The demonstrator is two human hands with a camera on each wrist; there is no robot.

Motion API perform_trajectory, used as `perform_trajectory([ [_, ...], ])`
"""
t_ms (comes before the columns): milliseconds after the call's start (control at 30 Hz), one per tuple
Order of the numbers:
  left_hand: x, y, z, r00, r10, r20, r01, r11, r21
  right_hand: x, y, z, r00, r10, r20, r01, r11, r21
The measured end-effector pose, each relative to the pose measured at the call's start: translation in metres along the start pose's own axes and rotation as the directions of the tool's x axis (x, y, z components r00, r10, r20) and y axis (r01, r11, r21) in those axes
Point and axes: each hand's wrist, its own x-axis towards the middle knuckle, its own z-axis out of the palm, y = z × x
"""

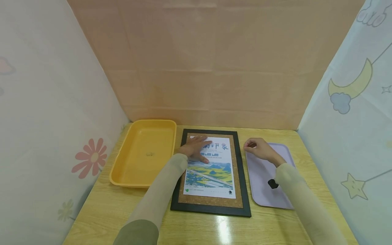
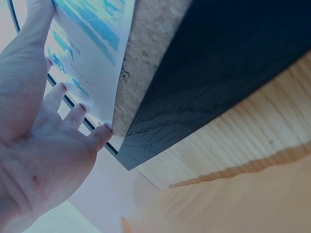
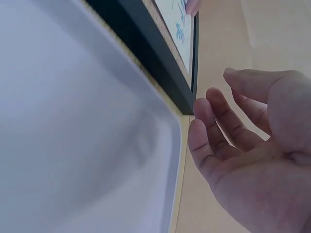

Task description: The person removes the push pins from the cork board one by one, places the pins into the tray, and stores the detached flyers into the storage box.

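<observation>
A printed poster with a blue and yellow landscape lies on a cork board with a black frame. My left hand rests spread on the poster's upper left part; in the left wrist view its fingertips touch the paper near the edge. A green pushpin sits at the poster's lower left corner. Over the far left corner of a lilac tray hovers my right hand, beside the frame. Its fingers are loosely bent, the thumb apart from them, and nothing shows between them in the right wrist view.
To the left of the board stands a yellow tray with something small and indistinct inside. A small black object lies on the lilac tray near the right sleeve. Printed cloth walls close off both sides of the wooden table, with a tan backdrop behind.
</observation>
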Motion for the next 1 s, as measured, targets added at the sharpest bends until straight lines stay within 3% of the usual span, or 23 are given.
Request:
perform_trajectory([
  [500, -0.001, -0.002, -0.001, 1.000, 0.020, -0.002, -0.020, 1.000, -0.007, -0.029, 0.033, -0.022, 0.997, 0.075, -0.012, -0.075, 0.996, -0.054],
  [1000, 0.002, -0.004, 0.000, 1.000, 0.024, 0.009, -0.024, 1.000, 0.011, -0.026, 0.055, -0.018, 0.993, 0.116, -0.028, -0.117, 0.992, -0.042],
])
